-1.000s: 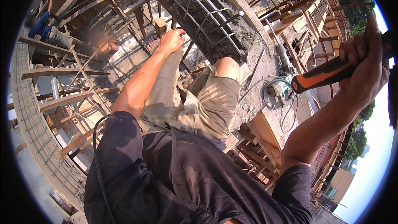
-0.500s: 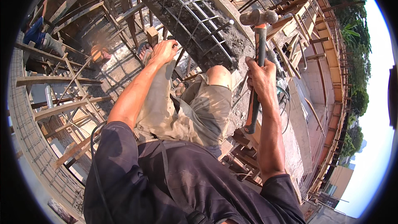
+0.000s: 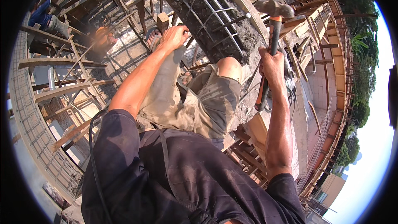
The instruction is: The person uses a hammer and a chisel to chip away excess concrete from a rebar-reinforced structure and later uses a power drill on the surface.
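Observation:
My right hand (image 3: 272,64) is wrapped round the dark grip of a hammer (image 3: 274,31). The metal head points away from me, above the hand, and the orange-marked butt hangs below it. Beside them lies the end of a concrete beam (image 3: 248,37) with a steel rebar cage (image 3: 215,8) exposed along it. My left hand (image 3: 174,38) rests at my bent left leg, near the top of an upright wooden post (image 3: 163,19). Its fingers are curled over, and whatever lies under them is hidden.
Wooden props and braces (image 3: 62,64) crowd the left, where another person (image 3: 52,20) is partly visible. A curved rebar mesh (image 3: 35,132) runs along the left rim. Boards and formwork (image 3: 340,74) line the right. A bare knee (image 3: 229,67) lies close to the beam's end.
The view has shifted, so the scene sits farther right and higher. The hammer stays in my right hand, its handle looking shorter and more tilted. My left hand keeps its place by the post.

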A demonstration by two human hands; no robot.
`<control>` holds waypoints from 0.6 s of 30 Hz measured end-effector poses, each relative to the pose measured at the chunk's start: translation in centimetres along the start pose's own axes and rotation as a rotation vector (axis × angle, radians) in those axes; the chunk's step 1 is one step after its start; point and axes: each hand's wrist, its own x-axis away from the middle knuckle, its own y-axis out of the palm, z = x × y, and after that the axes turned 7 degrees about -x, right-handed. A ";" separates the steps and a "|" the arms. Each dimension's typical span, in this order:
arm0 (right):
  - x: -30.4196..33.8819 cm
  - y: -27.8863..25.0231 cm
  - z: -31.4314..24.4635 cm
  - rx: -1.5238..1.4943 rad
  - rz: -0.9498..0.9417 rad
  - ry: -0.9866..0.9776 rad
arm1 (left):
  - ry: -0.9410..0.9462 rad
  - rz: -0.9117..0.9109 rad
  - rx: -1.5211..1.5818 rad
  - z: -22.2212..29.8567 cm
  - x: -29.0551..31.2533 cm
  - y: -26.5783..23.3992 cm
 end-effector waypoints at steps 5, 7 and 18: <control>3.2 -0.3 1.5 0.007 -0.101 0.350 | 0.012 0.010 -0.056 -0.9 -0.2 0.4; 3.6 -1.6 -3.1 -0.032 -0.079 0.219 | -0.009 -0.003 -0.009 -0.4 -0.3 0.0; -0.6 -2.3 -14.9 -0.472 0.199 -0.805 | -0.004 0.006 -0.017 0.0 -0.1 0.0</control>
